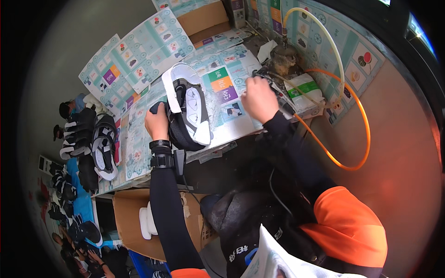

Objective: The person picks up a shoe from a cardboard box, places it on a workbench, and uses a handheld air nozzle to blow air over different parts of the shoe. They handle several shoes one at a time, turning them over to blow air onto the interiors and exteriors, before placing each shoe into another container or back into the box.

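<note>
On the paper-covered worktable [232,123] stands a black-and-white piece [190,110] with a curved white band, dark mesh and a pale inner face. It looks like a shoe upper or a cap; I cannot tell which. My left hand [156,123] is closed at its left edge, with the fingertips over a dark rounded part. Farther right, my right hand [260,98] is curled closed by a black fitting [263,73] at the table's far right. What lies inside those fingers is hidden. An orange hose [345,167] loops out from beside the right wrist.
More black-and-white pieces [104,146] are stacked at the table's left end. A pale yellow hose [320,18] arches behind a green-and-white packet [301,88]. Below the table, an open cardboard box [127,217] holds white pieces. Other people sit at lower left.
</note>
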Tool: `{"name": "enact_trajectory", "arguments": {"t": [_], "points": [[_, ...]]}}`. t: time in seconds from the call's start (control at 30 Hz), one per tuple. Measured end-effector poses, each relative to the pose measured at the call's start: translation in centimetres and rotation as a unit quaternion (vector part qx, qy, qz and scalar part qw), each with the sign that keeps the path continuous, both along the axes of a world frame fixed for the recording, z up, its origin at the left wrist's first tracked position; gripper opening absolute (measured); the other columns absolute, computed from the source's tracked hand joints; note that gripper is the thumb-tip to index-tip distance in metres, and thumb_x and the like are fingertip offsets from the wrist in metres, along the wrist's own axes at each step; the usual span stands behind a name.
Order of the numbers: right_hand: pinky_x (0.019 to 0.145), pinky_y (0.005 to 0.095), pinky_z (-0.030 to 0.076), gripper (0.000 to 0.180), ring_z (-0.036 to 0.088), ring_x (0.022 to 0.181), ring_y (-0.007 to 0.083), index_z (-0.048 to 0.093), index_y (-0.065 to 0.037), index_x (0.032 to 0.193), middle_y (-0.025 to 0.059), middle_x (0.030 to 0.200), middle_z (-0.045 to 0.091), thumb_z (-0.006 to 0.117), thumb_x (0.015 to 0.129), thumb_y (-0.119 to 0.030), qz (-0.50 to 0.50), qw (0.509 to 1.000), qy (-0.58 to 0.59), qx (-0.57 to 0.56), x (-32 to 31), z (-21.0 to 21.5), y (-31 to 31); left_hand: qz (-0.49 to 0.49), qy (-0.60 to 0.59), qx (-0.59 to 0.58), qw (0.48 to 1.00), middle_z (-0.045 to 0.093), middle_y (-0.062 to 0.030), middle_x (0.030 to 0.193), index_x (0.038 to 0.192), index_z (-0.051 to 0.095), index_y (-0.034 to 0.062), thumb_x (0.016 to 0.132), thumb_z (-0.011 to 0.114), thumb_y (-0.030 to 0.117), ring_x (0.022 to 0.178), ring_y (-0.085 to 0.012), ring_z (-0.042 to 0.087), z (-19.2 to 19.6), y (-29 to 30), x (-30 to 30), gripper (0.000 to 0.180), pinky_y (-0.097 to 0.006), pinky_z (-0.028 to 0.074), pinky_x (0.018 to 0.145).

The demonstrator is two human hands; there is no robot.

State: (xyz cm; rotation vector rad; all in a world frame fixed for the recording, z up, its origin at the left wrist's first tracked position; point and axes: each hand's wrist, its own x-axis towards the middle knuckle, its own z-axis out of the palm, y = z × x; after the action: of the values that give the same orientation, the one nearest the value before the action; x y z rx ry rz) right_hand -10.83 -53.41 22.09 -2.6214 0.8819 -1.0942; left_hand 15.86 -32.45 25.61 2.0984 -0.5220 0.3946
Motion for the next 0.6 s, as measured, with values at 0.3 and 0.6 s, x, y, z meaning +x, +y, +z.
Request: {"name": "enact_trajectory", "arguments": {"t": [0.3, 0.6], "points": [[0.097, 0.0563, 0.052, 0.036, 0.053, 0.128, 0.0418, 0.072, 0.002, 0.114, 0.0254, 0.141, 0.053, 0.068, 0.085, -0.019, -0.01, 0.917, 0.388, 0.09, 2.2, -0.4, -13.4, 0.038, 0.044, -0.056, 0.997, 0.076, -0.0241, 0.093, 0.095, 0.075, -0.0036, 0.086, 0.07, 0.04, 0.092, -0.0413, 0.073, 0.0, -2.2, -1.1, 0.045, -0.046, 0.055, 0.085], [0.093, 0.0513, 0.043, 0.04, 0.055, 0.108, 0.0395, 0.073, 0.007, 0.096, 0.0179, 0.102, 0.067, 0.076, 0.078, -0.028, -0.05, 0.969, 0.231, -0.075, 1.7, -1.7, -7.7, 0.058, 0.065, -0.054, 0.995, 0.076, -0.0247, 0.093, 0.094, 0.075, -0.0055, 0.085, 0.071, 0.04, 0.091, -0.0413, 0.073, -0.9, -1.5, 1.0, 0.046, -0.046, 0.055, 0.084]]}}
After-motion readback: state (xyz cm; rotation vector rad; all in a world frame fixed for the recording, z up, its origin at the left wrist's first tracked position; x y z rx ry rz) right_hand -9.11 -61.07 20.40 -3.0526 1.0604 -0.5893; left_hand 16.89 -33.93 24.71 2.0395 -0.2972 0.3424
